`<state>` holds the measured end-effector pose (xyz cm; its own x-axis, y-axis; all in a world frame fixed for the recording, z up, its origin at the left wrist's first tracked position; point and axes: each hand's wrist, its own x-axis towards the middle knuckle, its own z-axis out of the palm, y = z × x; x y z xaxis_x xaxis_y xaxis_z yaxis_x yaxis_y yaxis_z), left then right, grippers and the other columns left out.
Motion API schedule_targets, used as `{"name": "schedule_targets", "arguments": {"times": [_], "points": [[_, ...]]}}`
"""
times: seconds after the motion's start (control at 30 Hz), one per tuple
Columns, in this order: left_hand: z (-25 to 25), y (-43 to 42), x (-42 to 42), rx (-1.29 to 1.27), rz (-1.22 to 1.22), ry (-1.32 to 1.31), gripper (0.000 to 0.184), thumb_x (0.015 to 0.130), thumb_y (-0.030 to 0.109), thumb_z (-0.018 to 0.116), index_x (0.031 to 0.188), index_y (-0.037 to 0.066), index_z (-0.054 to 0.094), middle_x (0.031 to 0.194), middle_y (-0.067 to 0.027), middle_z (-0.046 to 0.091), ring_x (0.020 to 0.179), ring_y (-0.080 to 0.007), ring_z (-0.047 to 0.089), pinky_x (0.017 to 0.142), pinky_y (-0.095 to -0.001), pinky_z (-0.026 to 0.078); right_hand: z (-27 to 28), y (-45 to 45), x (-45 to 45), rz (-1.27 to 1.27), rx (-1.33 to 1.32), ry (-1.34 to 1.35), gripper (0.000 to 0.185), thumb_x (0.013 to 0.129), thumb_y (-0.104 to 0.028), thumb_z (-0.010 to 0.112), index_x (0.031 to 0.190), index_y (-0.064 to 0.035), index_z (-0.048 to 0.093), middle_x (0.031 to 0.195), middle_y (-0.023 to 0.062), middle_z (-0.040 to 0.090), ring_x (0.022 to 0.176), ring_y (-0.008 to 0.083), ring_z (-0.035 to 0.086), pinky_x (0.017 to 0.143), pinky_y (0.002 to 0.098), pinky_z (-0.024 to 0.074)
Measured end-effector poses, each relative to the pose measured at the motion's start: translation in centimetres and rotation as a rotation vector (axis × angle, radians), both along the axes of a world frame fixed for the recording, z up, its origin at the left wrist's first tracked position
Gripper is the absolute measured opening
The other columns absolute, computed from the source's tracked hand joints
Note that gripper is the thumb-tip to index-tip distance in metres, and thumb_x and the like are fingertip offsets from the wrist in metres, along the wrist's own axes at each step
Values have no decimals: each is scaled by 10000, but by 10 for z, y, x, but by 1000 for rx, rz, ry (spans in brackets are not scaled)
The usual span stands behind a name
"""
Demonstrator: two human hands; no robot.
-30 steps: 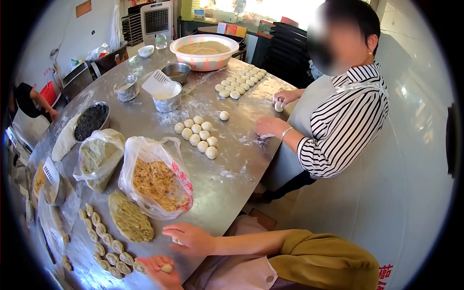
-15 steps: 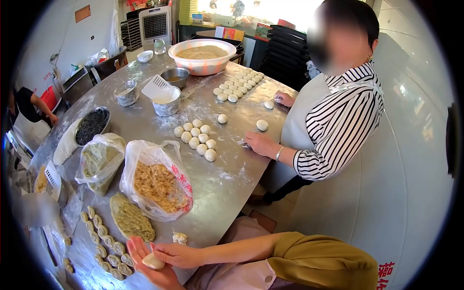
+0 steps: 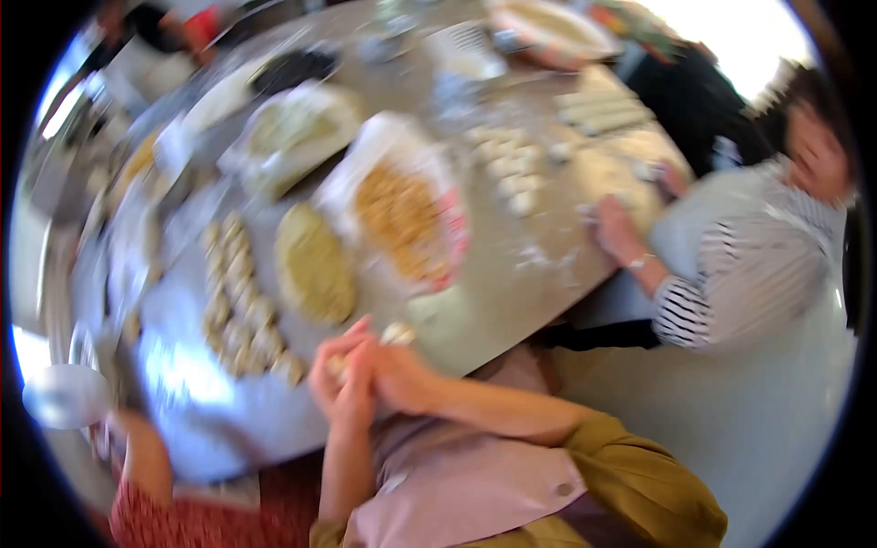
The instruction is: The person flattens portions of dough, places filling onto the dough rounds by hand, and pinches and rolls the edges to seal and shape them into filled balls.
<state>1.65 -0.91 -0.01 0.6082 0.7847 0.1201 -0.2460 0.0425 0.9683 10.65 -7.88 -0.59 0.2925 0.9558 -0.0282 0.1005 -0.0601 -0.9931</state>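
My left hand (image 3: 343, 379) is cupped, its fingers curled around a small pale piece of dough (image 3: 337, 369) that is mostly hidden. Pressed against it from the right, my right hand (image 3: 400, 376) also has its fingers closed on the dough. Motion blur hides the exact grip. Just beyond my right hand lies a small pale lump (image 3: 398, 334) on the metal table. A greenish-yellow mound of filling (image 3: 315, 265) is close by, with rows of small shaped dough pieces (image 3: 239, 306) to its left.
A plastic bag of orange-brown filling (image 3: 402, 219), a bag of pale green filling (image 3: 292, 128) and a bowl of dark filling (image 3: 294, 71) stand beyond. Dough balls (image 3: 512, 169) lie near a co-worker in a striped top (image 3: 731, 265) at right. Another person's arm (image 3: 146, 457) reaches in at lower left.
The view has swung, shifting the table's contents, and is now blurred. My hands have closed together around the dough, which lay visible on my open left palm before. A red sleeve appears at lower left.
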Motion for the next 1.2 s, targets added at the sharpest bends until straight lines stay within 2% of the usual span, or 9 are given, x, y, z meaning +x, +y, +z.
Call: {"name": "schedule_targets", "arguments": {"times": [0.13, 0.17, 0.3, 0.5, 0.63, 0.73, 0.9, 1.13, 1.2], "points": [[-1, -5, 4, 137, 105, -70, 172, 930, 150, 563, 869, -5, 605, 888, -108, 655, 1056, -274, 585, 961, -409, 416, 0, -3, -15, -126, 154, 141, 566, 975, -529, 268, 1130, -60, 544, 914, 104, 609, 796, 172, 595, 637, 295, 473], [-4, -3, 0, 148, 62, -89, 408, 917, 377, 574, 1039, -12, 590, 1092, -161, 620, 1178, -276, 507, 968, -375, 387, 7, 0, -17, -144, 162, 225, 585, 969, -543, 271, 1149, -57, 541, 888, 90, 597, 761, 143, 580, 613, 272, 462], [18, -10, 8, -144, 49, -251, 572, 891, 466, 575, 1195, -17, 530, 1178, -148, 580, 1154, -251, 520, 977, -384, 394, 2, -8, 3, 49, -15, 406, 637, 953, -584, 264, 1206, -56, 516, 820, 37, 544, 636, 52, 501, 537, 202, 404], [-17, 5, -8, 3, -138, -150, 451, 969, 379, 461, 1128, -32, 558, 1104, -140, 606, 1115, -239, 545, 988, -406, 392, -2, 2, -17, -161, 267, -111, 541, 980, -508, 303, 1155, -42, 513, 825, 12, 548, 608, 66, 498, 532, 219, 399], [12, -8, 4, -348, -29, -345, 668, 906, 551, 480, 1255, -19, 503, 1224, -149, 552, 1166, -237, 507, 1048, -402, 320, 14, -5, -11, -133, 63, 290, 491, 982, -475, 354, 1113, -42, 544, 842, 6, 546, 631, 58, 493, 549, 212, 400], [10, -6, 8, -201, 89, -267, 806, 844, 629, 515, 1338, -2, 434, 1298, -148, 501, 1176, -239, 497, 1053, -403, 324, 8, -11, 1, 36, 9, 355, 496, 983, -478, 352, 1134, -44, 538, 852, -5, 538, 646, 47, 481, 544, 206, 394], [-16, 6, -5, -145, -134, -261, 411, 996, 323, 419, 842, -3, 614, 969, -143, 646, 1189, -253, 491, 1031, -448, 352, 9, -5, -3, 6, 142, -194, 570, 970, -529, 287, 1215, -56, 490, 1186, 148, 536, 905, 237, 617, 742, 368, 501], [6, 3, 4, -371, -105, -366, 917, 779, 772, 397, 1336, 44, 427, 1412, -127, 398, 1323, -296, 351, 1047, -394, 312, 7, -11, 6, 38, -108, 206, 584, 971, -534, 296, 1209, -28, 465, 844, 49, 615, 698, 149, 595, 600, 285, 467], [-8, 5, -4, -309, -164, -188, 840, 773, 732, 481, 1223, 24, 535, 1325, -159, 486, 1257, -313, 431, 1053, -424, 316, 15, -8, 2, 49, -84, 161, 578, 975, -523, 300, 1162, -6, 479, 833, 40, 610, 690, 132, 586, 586, 273, 456]]}}
